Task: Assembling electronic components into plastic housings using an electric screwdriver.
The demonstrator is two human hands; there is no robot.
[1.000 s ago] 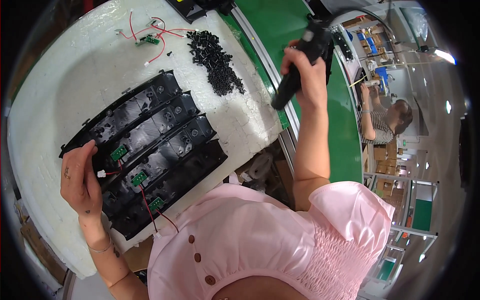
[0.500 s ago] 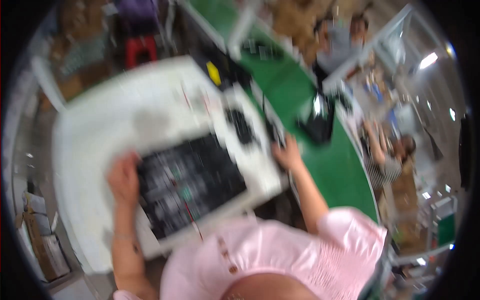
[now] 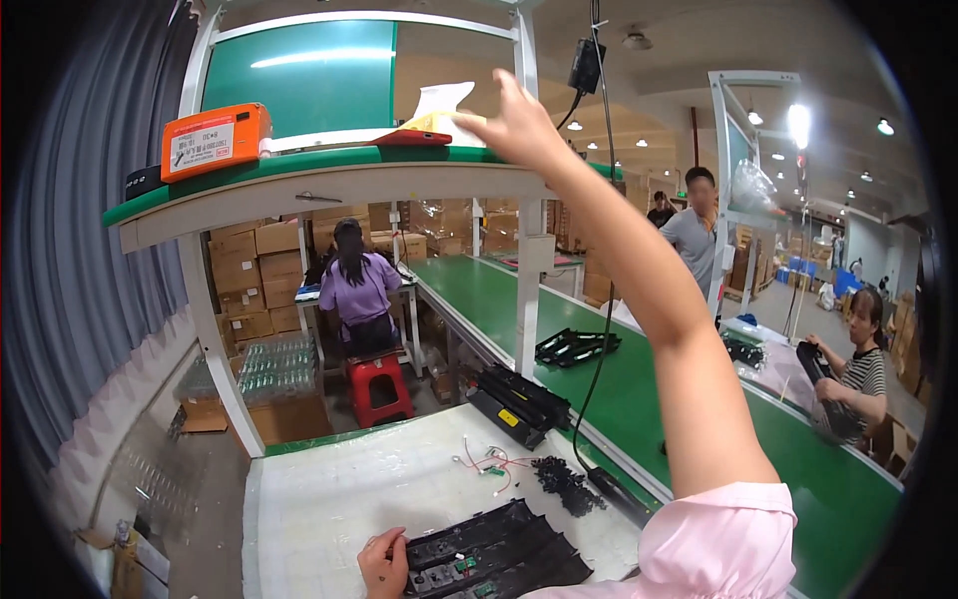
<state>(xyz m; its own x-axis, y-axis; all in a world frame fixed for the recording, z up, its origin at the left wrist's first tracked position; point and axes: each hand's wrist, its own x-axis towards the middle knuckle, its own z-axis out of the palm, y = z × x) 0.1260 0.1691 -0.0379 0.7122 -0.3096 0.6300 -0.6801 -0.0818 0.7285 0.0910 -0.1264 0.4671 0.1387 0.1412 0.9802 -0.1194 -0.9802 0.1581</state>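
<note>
One orange carton (image 3: 217, 143) sits near the shelf's (image 3: 329, 180) left end. The left hand (image 3: 383, 565) touches at least two curved black plastic panels (image 3: 524, 559) at the table's (image 3: 319, 494) near edge — grip unclear. The right hand (image 3: 519, 125) spreads open at the shelf's edge; one grainy screw heap (image 3: 567, 487) lies rightward.

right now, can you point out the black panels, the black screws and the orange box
Black panels (image 3: 514, 546), head view: bare face of one panel.
Black screws (image 3: 566, 486), head view: middle of the pile.
Orange box (image 3: 215, 143), head view: its broad labelled side.
</note>
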